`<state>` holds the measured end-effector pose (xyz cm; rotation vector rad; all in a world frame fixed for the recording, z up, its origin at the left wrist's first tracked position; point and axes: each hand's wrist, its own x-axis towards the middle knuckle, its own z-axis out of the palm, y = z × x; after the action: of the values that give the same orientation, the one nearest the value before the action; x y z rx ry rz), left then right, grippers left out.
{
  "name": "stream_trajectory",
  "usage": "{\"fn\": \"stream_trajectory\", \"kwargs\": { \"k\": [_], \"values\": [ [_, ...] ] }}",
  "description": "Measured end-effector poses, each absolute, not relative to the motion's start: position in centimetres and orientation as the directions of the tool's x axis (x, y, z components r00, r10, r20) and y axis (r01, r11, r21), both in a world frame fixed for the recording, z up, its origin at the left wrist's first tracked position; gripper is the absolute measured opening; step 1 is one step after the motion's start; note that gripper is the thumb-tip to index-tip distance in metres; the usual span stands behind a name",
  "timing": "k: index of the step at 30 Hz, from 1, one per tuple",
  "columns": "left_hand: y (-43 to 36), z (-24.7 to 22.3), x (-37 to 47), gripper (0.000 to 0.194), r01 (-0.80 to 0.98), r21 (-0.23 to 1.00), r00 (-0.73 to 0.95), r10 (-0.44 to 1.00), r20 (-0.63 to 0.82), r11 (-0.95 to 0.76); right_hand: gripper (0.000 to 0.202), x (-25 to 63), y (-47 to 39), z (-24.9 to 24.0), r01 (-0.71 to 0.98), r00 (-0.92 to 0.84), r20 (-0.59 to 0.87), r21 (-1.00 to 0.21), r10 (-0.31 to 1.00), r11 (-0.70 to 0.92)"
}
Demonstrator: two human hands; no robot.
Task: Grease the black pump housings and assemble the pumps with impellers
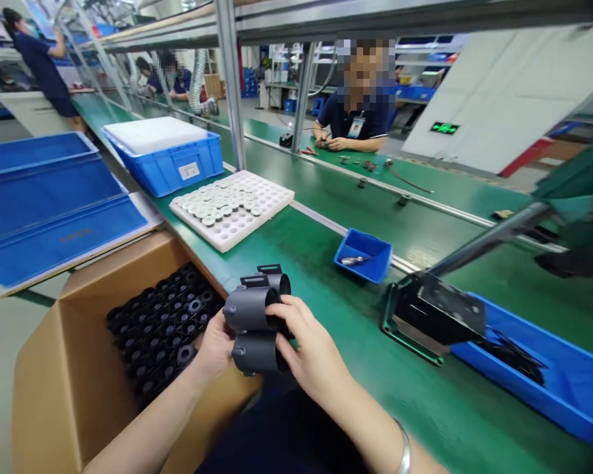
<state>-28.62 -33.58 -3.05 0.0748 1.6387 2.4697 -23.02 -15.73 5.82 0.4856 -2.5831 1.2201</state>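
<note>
Dark grey cylindrical plastic housings (250, 309), at least three clustered together, are held between my two hands above the near edge of the bench. My left hand (216, 345) grips them from the left, its fingertips mostly hidden behind them. From the right, my right hand (309, 339) has its fingers closed on the rims, some fingertips inside the open ends. Two slotted flat tabs stick up from the top of the cluster. Below and to the left, an open cardboard box (62, 368) holds rows of similar black round parts (161, 329).
A white foam tray (271, 197) with white round parts stands ahead, by a blue crate (172, 164). To the right are a small blue bin (363, 257), a black fixture with a lever (432, 309) and a long blue tray (573, 388). A co-worker (356, 118) sits across the bench.
</note>
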Motion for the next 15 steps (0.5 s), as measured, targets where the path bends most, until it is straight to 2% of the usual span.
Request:
{"fn": "stream_trajectory", "kwargs": {
  "k": [5,8,11,13,15],
  "values": [
    [-29.5,-2.3,-28.1,0.054,-0.169,0.899,-0.94,0.341,-0.024,-0.403,0.03,-23.2,-11.7,7.0,-0.375,-0.916,0.349,-0.574,-0.196,0.728],
    [-30.6,-1.7,-29.0,0.061,-0.18,0.935,-0.911,0.411,-0.041,-0.305,0.026,-24.4,-9.8,7.3,-0.348,-0.933,0.245,-0.442,-0.262,0.826],
    [-33.6,-1.8,-29.6,0.05,-0.116,0.983,-0.945,0.321,-0.065,-0.143,0.024,-25.5,-9.2,6.8,-0.311,-0.949,0.049,-0.305,-0.312,0.9],
    [-35.6,-2.3,-29.5,0.045,-0.083,0.994,-0.972,0.228,-0.064,-0.075,0.025,-26.0,-9.5,6.1,-0.29,-0.952,-0.006,-0.301,-0.306,0.908],
    [-36.9,-2.7,-29.2,0.043,-0.072,0.997,-0.979,0.192,-0.064,-0.034,0.027,-26.3,-9.7,5.5,-0.264,-0.961,0.02,-0.354,-0.275,0.897]
  ]
}}
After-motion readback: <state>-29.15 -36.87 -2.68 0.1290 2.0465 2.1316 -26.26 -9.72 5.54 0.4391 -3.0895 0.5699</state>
